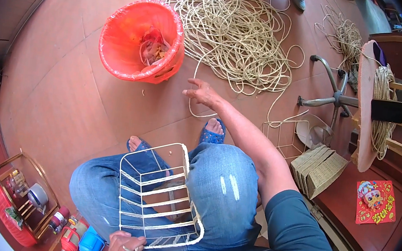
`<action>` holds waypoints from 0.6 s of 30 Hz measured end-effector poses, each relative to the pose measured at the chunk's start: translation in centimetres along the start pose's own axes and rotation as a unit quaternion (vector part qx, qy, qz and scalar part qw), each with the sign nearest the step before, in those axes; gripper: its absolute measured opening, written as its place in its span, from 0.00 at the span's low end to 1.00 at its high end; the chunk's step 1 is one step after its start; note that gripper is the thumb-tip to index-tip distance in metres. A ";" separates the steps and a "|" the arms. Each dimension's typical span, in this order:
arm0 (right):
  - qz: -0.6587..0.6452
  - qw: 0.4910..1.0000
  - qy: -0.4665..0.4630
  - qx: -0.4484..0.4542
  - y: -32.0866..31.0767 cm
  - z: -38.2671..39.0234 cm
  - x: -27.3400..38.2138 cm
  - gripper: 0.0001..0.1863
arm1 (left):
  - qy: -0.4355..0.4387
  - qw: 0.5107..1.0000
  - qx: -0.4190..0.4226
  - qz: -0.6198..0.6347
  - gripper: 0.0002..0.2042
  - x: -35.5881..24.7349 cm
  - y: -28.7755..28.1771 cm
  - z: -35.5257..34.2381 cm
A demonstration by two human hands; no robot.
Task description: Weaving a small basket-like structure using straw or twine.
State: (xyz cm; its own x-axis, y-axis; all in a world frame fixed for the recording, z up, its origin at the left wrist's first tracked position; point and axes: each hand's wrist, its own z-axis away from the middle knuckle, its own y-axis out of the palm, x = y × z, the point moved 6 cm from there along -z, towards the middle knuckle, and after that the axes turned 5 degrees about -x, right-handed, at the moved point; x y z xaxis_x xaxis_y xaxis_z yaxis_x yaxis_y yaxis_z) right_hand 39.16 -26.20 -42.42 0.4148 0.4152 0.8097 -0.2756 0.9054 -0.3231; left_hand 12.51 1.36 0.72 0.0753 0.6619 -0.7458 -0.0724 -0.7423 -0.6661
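Note:
A wire basket frame point(170, 201), partly wrapped in pale cord, rests tilted across my lap. My left hand point(126, 250) is closed at its near left corner, gripping the frame; a short bit of cord shows at the fingers. Out over the floor, my right hand point(202, 94) has its fingers apart. A strand of cord point(195, 74) comes down from the big tangled cord pile point(237, 34), passes at those fingertips and curves back under the wrist. Whether the fingers touch the strand I cannot tell.
A red lined bin point(116, 40) with scraps stands left of the pile. At right are a swivel chair base point(336, 98), a seat with coiled cord point(382, 112), a phone point(386, 111) and stacked woven baskets point(318, 171). A small shelf point(41, 201) and bottles stand lower left.

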 end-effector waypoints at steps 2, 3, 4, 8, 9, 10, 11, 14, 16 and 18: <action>-0.147 0.980 0.130 0.041 0.3 0.9 -1.0 0.39 | 0.000 1.000 -0.005 0.004 0.07 0.1 0.0 0.1; -0.163 0.979 0.118 0.037 0.0 1.6 -0.8 0.36 | 0.003 1.000 0.007 0.012 0.07 0.1 0.1 0.1; -0.179 0.978 0.106 0.032 -0.4 2.6 -0.7 0.34 | 0.007 1.000 0.019 0.020 0.08 0.2 0.4 0.2; -0.262 0.961 0.087 -0.010 -3.1 10.1 -1.9 0.20 | -0.007 0.999 -0.033 -0.016 0.08 1.0 0.5 0.8; -0.263 0.959 0.099 -0.030 -4.2 12.4 -2.5 0.18 | -0.006 0.999 -0.039 -0.012 0.07 1.1 0.5 0.9; -0.299 0.947 0.110 -0.043 -5.4 14.7 -2.9 0.16 | -0.004 0.999 -0.046 -0.009 0.07 1.3 0.5 1.0; -0.322 0.935 0.135 -0.063 -6.8 17.0 -3.3 0.14 | 0.021 0.999 -0.036 0.002 0.06 1.2 0.6 1.0; -0.323 0.922 0.136 -0.165 -12.2 22.5 -1.9 0.12 | 0.035 0.998 -0.043 0.015 0.04 1.3 0.5 1.3; -0.306 0.907 0.137 -0.256 -16.2 25.2 1.2 0.13 | 0.043 0.998 -0.050 0.019 0.05 1.3 0.5 1.3; -0.278 0.920 -0.004 -0.276 -19.2 27.6 8.1 0.12 | 0.054 0.996 -0.063 0.020 0.07 1.0 0.4 1.3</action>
State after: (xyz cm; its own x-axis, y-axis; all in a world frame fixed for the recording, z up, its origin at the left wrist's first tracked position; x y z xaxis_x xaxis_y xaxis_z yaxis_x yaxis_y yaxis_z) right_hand 23.87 -42.64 -16.19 0.3519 -0.1254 0.9276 0.4617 0.8853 -0.0555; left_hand 11.29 1.92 -0.31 0.1822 0.6222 -0.7613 0.0478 -0.7790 -0.6252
